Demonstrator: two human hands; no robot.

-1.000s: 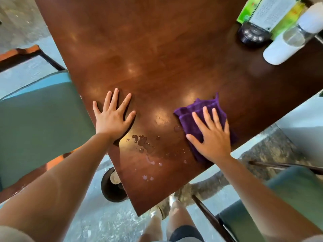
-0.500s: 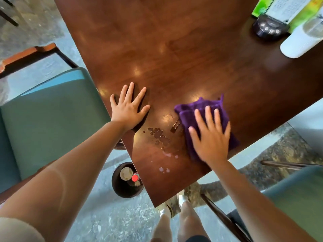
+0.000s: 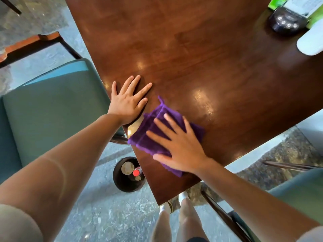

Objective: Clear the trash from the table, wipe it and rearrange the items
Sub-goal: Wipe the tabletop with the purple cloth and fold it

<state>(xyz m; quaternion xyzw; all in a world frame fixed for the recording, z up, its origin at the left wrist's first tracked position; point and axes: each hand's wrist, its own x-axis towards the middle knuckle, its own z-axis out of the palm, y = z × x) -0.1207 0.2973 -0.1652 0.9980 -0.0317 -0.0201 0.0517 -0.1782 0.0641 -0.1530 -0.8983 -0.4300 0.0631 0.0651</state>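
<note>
A folded purple cloth lies on the near corner of the dark brown wooden table. My right hand presses flat on the cloth, fingers spread and blurred with motion. My left hand rests flat on the table's left edge just beside the cloth, fingers apart, holding nothing. The cloth covers the spot where the spilled drops were, so the drops are hidden.
A black bin with a cup lid and a red-capped bottle stands on the floor below the table corner. A teal chair is at left, another at right. A black buttoned device, white bottle and green menu stand sit far right.
My right hand has slid the purple cloth to the left over the spilled drops, up to my left hand. My left hand stays flat on the table edge.
</note>
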